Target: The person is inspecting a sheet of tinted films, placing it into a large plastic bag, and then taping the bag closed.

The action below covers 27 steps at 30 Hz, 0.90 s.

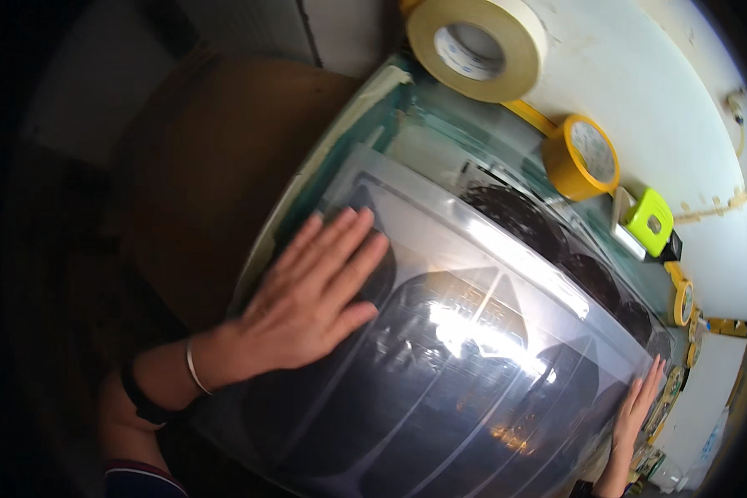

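Note:
A large glossy transparent film (506, 398) with dark rounded, pointed shapes lies over the table before me. My left hand (311, 290) rests flat on its left side, fingers stretched and slightly apart. At the film's far right edge my right hand (636, 411) lies with its fingers extended, touching the border. Neither hand grips anything. Bright reflections hide parts of the film's printed pattern. Just beyond its upper edge, another sheet with dark scribbled shapes (515, 216) shows on the greenish glass tabletop (427, 149).
Along the back, by the white wall (639, 75), stand a wide roll of cream tape (423, 37), a yellow tape roll (563, 162) and a lime-green tape measure (649, 222). A smaller yellow roll (682, 303) sits farther right. A brown cardboard surface (216, 166) is left of the table's edge.

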{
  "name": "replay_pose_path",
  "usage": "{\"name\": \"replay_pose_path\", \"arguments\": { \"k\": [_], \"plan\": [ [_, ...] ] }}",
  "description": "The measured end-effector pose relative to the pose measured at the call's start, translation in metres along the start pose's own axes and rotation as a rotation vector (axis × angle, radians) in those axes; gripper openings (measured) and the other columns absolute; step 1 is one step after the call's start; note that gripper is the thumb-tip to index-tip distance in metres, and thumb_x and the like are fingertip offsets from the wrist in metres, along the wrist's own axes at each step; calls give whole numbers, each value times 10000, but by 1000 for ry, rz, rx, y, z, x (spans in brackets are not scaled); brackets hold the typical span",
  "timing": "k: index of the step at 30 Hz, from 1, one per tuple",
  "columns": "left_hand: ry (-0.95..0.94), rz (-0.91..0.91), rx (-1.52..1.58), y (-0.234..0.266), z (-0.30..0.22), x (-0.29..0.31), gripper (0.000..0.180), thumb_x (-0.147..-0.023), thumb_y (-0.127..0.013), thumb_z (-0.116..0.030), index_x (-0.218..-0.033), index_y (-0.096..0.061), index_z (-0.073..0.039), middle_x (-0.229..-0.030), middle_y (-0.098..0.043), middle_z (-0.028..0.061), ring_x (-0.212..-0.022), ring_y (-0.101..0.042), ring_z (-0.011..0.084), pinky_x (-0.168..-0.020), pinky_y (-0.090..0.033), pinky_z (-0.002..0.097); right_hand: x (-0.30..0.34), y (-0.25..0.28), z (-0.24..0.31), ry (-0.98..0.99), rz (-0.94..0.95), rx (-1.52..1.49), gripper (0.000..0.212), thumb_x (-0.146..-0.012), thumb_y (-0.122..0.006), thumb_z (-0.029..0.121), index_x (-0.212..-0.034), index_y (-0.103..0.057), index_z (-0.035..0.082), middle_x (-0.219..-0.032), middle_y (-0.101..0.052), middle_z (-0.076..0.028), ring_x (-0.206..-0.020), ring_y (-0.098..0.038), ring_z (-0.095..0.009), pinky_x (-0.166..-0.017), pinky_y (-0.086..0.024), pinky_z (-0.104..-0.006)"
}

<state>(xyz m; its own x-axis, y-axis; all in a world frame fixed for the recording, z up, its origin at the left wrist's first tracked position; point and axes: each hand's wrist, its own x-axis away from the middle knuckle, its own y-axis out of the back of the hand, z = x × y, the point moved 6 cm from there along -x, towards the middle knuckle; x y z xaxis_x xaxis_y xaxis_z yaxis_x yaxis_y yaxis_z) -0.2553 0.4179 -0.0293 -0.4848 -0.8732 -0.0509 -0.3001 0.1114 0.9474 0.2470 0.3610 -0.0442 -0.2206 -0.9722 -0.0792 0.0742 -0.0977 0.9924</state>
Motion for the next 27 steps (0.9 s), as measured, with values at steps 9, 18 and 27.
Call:
{"name": "replay_pose_path", "arguments": {
  "k": [9, 18, 27],
  "plan": [
    [101, -37, 25, -19, 15, 1, 660, -854, -505, -404, -1337, -301, -2, -1406, -196, 233, -1317, -176, 354, -1062, -130, 477, 41, -6, 107, 237, 259, 70, 470, -924, -330, 216, -1352, -294, 27, -1433, -201, -168, -1336, -163, -307, -1079, -60, -452],
    [110, -86, 8, -18, 20, 3, 677, -850, -498, -433, -1330, -313, 8, -1384, -210, 274, -1306, -188, 383, -1057, -139, 479, 45, -8, 112, 203, 257, 14, 442, -927, -324, 186, -1337, -318, 21, -1434, -209, -156, -1340, -153, -308, -1081, -74, -444],
    [136, -87, 24, -16, 24, 4, 682, -857, -488, -430, -1331, -300, 24, -1388, -201, 276, -1310, -184, 381, -1058, -150, 468, 49, -10, 115, 222, 231, 30, 426, -935, -309, 174, -1326, -328, 4, -1423, -249, -145, -1338, -167, -301, -1082, -83, -437]
  ]
}}
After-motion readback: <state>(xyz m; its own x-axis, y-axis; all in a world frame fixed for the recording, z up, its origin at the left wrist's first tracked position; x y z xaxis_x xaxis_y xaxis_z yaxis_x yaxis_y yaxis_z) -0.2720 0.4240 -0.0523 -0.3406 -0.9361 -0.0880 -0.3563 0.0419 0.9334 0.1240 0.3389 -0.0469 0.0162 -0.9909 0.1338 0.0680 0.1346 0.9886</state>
